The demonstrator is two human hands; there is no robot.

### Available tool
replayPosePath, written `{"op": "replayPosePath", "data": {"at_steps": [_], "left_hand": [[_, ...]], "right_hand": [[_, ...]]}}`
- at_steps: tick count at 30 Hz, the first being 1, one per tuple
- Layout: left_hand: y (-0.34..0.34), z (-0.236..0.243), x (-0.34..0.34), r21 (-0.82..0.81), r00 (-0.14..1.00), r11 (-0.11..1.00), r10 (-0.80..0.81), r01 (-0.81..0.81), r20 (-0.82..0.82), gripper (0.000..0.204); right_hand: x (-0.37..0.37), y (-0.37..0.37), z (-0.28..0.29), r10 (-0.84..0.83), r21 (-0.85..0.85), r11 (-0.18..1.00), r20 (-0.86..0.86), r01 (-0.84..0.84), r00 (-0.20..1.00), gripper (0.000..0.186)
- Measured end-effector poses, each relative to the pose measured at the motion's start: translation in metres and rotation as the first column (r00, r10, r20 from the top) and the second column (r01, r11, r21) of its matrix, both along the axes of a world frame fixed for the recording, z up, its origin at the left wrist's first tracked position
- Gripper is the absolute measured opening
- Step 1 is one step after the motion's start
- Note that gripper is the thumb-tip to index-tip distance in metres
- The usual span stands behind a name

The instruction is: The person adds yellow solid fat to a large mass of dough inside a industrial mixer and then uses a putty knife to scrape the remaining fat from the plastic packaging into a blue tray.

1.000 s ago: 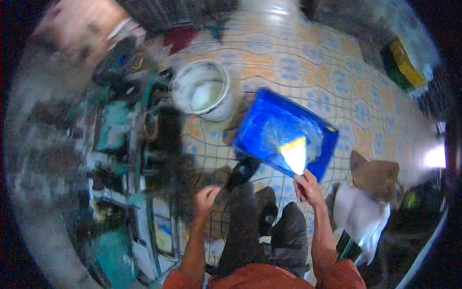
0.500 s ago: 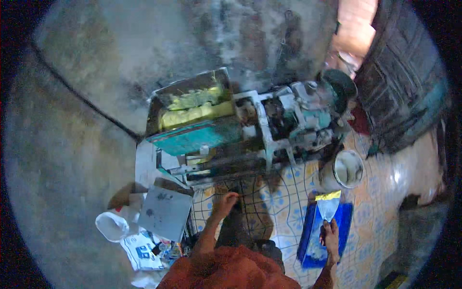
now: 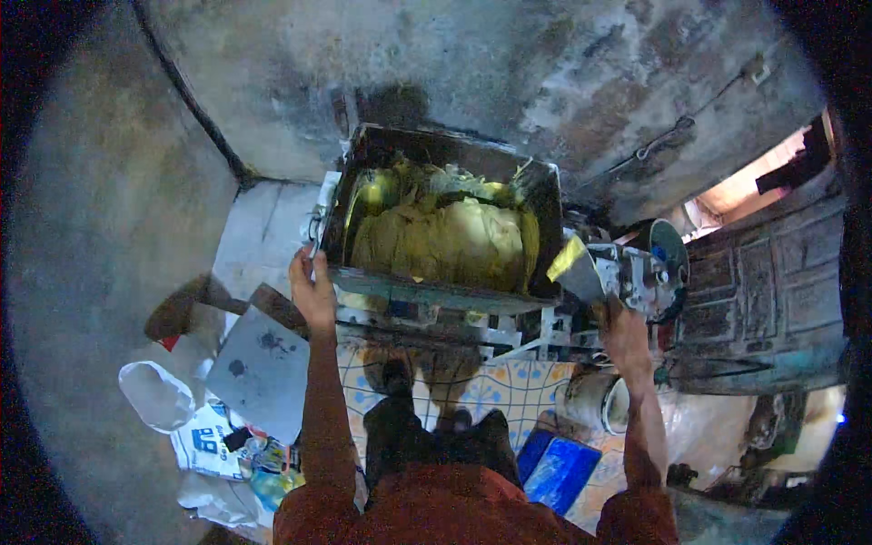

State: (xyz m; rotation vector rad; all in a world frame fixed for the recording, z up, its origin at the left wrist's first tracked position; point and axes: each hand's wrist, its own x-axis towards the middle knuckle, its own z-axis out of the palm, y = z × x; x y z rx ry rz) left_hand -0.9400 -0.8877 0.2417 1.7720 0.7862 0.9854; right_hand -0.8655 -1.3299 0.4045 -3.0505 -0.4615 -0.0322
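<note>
A dark metal mixing trough point(image 3: 436, 289) on a machine frame holds a big mass of yellow dough point(image 3: 463, 238), paler at its right side. My left hand point(image 3: 312, 289) is at the trough's left end, its fingers closed around a small metal fitting point(image 3: 316, 227) there; the fingertips are partly hidden. In my right hand point(image 3: 623, 329) is a scraper point(image 3: 589, 280), tilted up beside the trough's right end. Yellow dough coats the end of its blade.
A blue tray point(image 3: 559, 474) and a white bucket point(image 3: 615, 405) stand on the tiled floor to the right. At left are a grey board point(image 3: 259, 372), a white container point(image 3: 156, 396) and plastic bags point(image 3: 207, 445). Machinery with a round wheel point(image 3: 670, 259) adjoins the trough's right end.
My view has turned toward the trough, which now sits in front of me. My right hand has brought the scraper from above the blue tray up to the trough; my left hand has reached its left end.
</note>
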Motion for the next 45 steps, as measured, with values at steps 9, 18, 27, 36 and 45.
{"op": "replayPosePath", "data": {"at_steps": [9,18,27,36,45], "left_hand": [[0.028,0.005,0.068,-0.075,0.927,0.976,0.169,-0.205,-0.335,0.056],[0.021,0.015,0.069,-0.02,0.911,0.974,0.204,-0.226,-0.358,0.051],[0.024,0.019,0.059,-0.121,0.944,0.963,0.202,-0.24,-0.259,0.035],[0.024,0.005,0.056,0.01,0.934,0.965,0.258,-0.264,-0.248,0.038],[0.022,0.013,0.058,0.06,0.904,0.959,0.281,-0.277,-0.321,0.037]], "right_hand": [[0.214,0.074,-0.044,0.409,-0.492,0.807,0.07,-0.325,0.91,0.017],[0.274,0.112,-0.066,0.406,-0.641,0.667,-0.116,-0.38,0.907,0.019],[0.312,0.163,-0.194,0.425,0.074,0.904,-0.061,-0.42,0.903,0.028],[0.269,0.22,-0.093,0.336,-0.579,0.717,-0.2,-0.388,0.92,0.028],[0.293,0.242,-0.14,0.523,-0.541,0.639,-0.216,-0.547,0.825,0.027]]}}
